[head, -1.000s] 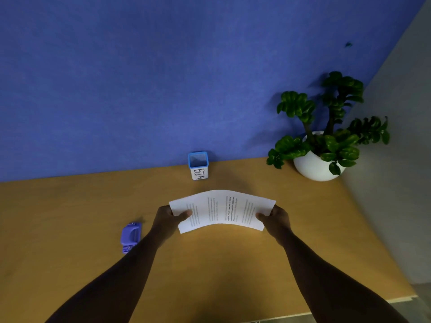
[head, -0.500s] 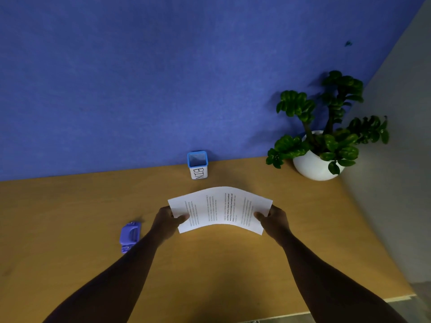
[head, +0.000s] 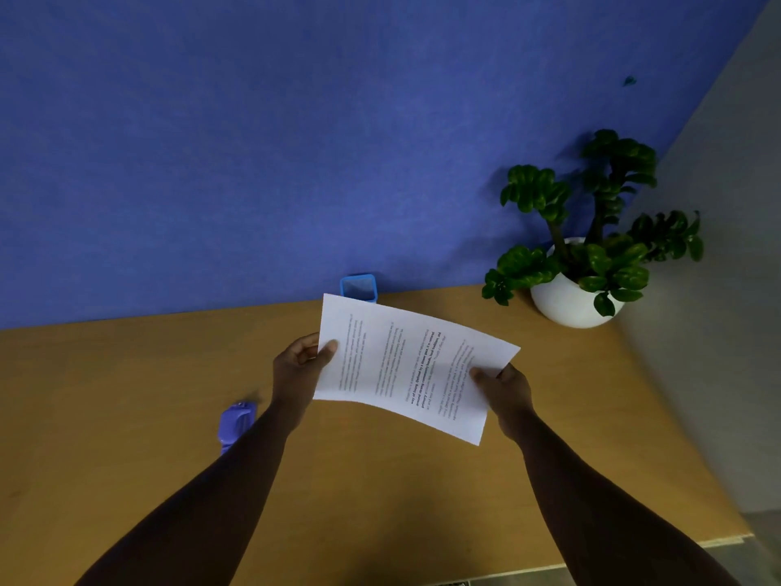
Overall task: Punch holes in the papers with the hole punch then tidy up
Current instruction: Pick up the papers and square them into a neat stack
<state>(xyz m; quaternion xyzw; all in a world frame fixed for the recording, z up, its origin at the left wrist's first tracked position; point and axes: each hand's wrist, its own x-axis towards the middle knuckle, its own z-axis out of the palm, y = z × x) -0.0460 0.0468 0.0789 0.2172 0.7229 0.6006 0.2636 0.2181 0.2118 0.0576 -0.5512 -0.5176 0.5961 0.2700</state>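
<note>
while both hands hold the papers (head: 405, 365) off the desk (head: 126, 416), the hole punch (head: 236, 422) lies on the desk below and left of the left hand (head: 298, 367), partly behind that forearm, well apart from the right hand (head: 505, 387). each hand is pinched shut on a short edge, thumb on top. the sheets' long axis runs hand to hand, tilted down rightward. judged: the left hand is nearer to reach the punch.

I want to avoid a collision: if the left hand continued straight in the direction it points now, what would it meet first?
Probably the small blue bin at the wall. The left hand, gripping the papers, points up and slightly right toward it; depth is unclear.
</note>
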